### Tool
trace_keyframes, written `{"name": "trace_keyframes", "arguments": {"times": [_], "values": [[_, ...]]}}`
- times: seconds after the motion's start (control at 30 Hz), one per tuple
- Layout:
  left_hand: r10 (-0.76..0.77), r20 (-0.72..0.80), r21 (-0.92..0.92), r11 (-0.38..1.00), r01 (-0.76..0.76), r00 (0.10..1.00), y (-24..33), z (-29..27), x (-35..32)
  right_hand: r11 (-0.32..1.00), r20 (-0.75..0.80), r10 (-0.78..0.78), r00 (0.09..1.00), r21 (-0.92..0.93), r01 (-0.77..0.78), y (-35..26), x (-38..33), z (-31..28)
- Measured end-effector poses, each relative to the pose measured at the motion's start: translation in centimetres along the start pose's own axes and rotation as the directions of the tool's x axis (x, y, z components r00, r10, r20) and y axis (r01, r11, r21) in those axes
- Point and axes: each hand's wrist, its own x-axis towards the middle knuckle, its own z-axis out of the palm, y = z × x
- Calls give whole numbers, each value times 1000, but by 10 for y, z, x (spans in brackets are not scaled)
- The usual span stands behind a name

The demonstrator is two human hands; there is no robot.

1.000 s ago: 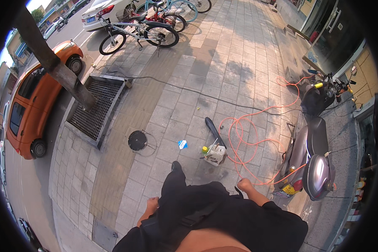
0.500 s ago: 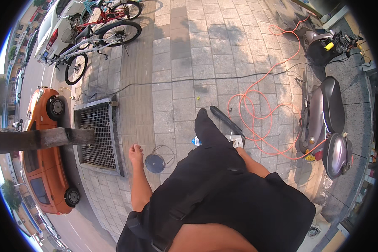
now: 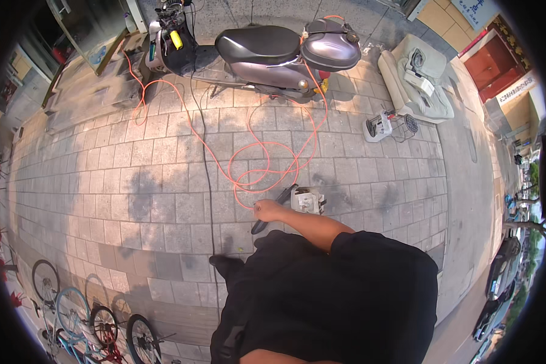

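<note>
As I swing round, the parked scooter (image 3: 273, 68) comes across the far side of my view, where 0.5 seconds ago it stood off to my right. And here's my right hand (image 3: 266, 210): it was over the off-white box (image 3: 309, 202), and now it's past that, over the long black curved piece (image 3: 259, 227). My fingers look loosely curled, but there's no telling if they're clamped on anything, or if they touch the piece or only pass above it. So the black curved piece is now what I'm nearest to, lying on the paving (image 3: 170, 151) with 1 end just beside the box. My left hand, showing 0.5 seconds ago, has gone out of sight, leaving 1 hand to call. Just ahead, the orange hose (image 3: 264, 143) lies in loose loops, near my fingers; left of it a dark cable (image 3: 208, 188) crosses the paving, close by my dark shoe (image 3: 226, 266). Off to the right, well apart, sits a pale armchair (image 3: 400, 82).
</note>
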Motion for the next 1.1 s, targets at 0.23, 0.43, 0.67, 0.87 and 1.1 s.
{"name": "trace_keyframes", "arguments": {"times": [0.23, 0.43, 0.67, 0.87, 1.1], "values": [[169, -224, -126, 972, -200, 960, 294, -204, 94, 655, -306, 734, 606, 84, -751, 117, -102, 65], [469, -147, 10, 881, -473, 871, 499, -200, 138, 646, 25, 763, 646, -35, -762, 75, -153, 195], [608, 104, 407, 696, -591, 787, 699, -91, 195, 808, 288, 554, 781, 41, -588, -118, 107, 199], [507, 99, 563, 681, -468, 856, 760, -142, 268, 869, -117, 484, 867, -47, -492, -218, 342, 111], [122, 148, 617, 764, -188, 981, 820, -64, 272, 943, -152, 314, 937, -68, -327, -463, 553, -19]]}}
